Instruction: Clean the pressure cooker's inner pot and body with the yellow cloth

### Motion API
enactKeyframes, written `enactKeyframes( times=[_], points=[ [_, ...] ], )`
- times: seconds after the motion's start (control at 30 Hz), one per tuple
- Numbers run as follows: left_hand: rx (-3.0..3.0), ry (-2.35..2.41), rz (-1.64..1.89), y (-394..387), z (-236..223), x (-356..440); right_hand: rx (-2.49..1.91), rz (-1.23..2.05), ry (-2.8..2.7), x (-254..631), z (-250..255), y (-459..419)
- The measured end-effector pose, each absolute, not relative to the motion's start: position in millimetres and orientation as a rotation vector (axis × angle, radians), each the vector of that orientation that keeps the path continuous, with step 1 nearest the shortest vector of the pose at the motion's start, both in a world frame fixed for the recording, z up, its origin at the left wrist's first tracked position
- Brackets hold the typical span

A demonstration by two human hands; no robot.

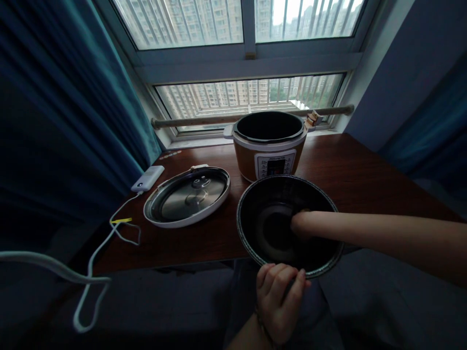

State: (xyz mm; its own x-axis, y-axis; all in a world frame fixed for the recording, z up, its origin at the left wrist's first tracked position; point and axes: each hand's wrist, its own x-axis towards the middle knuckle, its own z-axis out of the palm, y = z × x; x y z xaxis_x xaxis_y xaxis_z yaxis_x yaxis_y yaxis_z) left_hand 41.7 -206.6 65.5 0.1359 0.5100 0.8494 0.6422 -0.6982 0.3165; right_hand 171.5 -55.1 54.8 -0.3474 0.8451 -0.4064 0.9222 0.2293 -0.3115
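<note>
Pot [262, 211] in curled left fingers [279, 281]

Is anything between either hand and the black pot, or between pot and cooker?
The left hand meets no visible obstacle: it holds the pot by its rim. Inside the pot, something yellowish shows by the right hand, too dark to identify. Between pot and cooker, nothing visible.

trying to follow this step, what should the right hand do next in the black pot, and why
Probably slide the right hand slightly farther around inside the black pot: it reaches down into the pot, and the left hand grips the near rim, which should steady it. Whether the right hand holds anything is unclear.
</note>
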Motion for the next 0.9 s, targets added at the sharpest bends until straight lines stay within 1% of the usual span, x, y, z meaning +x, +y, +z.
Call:
enactKeyframes(
  times=[0.13, 0.23, 0.3, 0.33, 0.4, 0.5, 0.63, 0.7, 0.77, 0.9],
  points=[
    [-2.266, -1.157, -1.621, -208, 66, 40, 1.433, -0.778, 2.233, 180, 84, -88],
    [-2.264, -1.15, -1.618, -210, 65, 39, 1.178, -0.862, 2.24, 188, 114, -94],
    [-2.265, -1.152, -1.614, -211, 65, 39, 1.116, -0.899, 2.227, 196, 129, -90],
    [-2.267, -1.154, -1.61, -212, 65, 39, 1.112, -0.852, 2.234, 199, 134, -87],
    [-2.271, -1.146, -1.607, -212, 65, 39, 1.138, -0.622, 2.272, 207, 138, -79],
    [-2.261, -1.14, -1.625, -211, 65, 39, 1.151, -0.16, 2.392, 216, 134, -65],
    [-2.269, -1.122, -1.626, -209, 64, 38, 1.026, 0.344, 2.659, 224, 125, -49],
    [-2.274, -1.113, -1.62, -209, 63, 38, 0.994, 0.486, 2.717, 228, 123, -44],
    [-2.271, -1.119, -1.613, -209, 63, 38, 1.017, 0.557, 2.726, 231, 124, -43],
    [-2.266, -1.115, -1.589, -210, 63, 38, 1.162, 0.541, 2.659, 232, 133, -53]
  ],
)
